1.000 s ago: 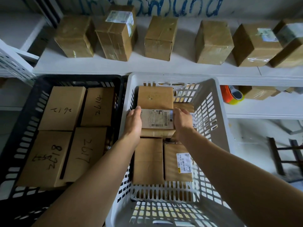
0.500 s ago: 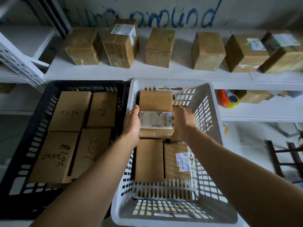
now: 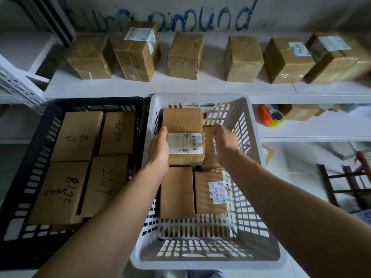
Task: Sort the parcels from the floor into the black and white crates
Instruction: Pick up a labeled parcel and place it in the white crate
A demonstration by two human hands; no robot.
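A white perforated metal shelf post (image 3: 14, 83) slants in at far left, cut by the edge. Next stands the black slotted plastic crate (image 3: 94, 101), its near rim partly hidden by the left forearm; four flat brown cardboard parcels with handwritten numbers (image 3: 77, 135) lie inside, the near left scrawl hard to read. The left hand (image 3: 159, 149) reaches into the white slotted plastic crate (image 3: 254, 155), which stands touching the black one. Its grip is clenched on the left edge of the labelled brown cardboard parcel (image 3: 185, 146): thumb on top, fingers hidden beneath. That parcel is in the far half of the white crate, overlapping the plain brown parcel at the back (image 3: 181, 119); whether it rests or is carried I cannot tell. Two flat brown parcels (image 3: 176, 193) lie nearer the person. The right hand (image 3: 224, 143) hovers just right of the labelled parcel, apart from it, grip released, fingers loose and blurred, covering part of another parcel.

Behind, a white upper shelf (image 3: 200, 87) carries six taped brown cartons (image 3: 185, 57) in a row, the rightmost blurred and cut off. Blue handwriting (image 3: 200, 20) on the pale wall reads "around"; the word before it is partly cut. On the lower shelf (image 3: 311, 131) to the right sits an orange and yellow tape roll (image 3: 270, 117). Dark wooden slats (image 3: 349, 183) stand on the pale floor at far right, cut by the edge
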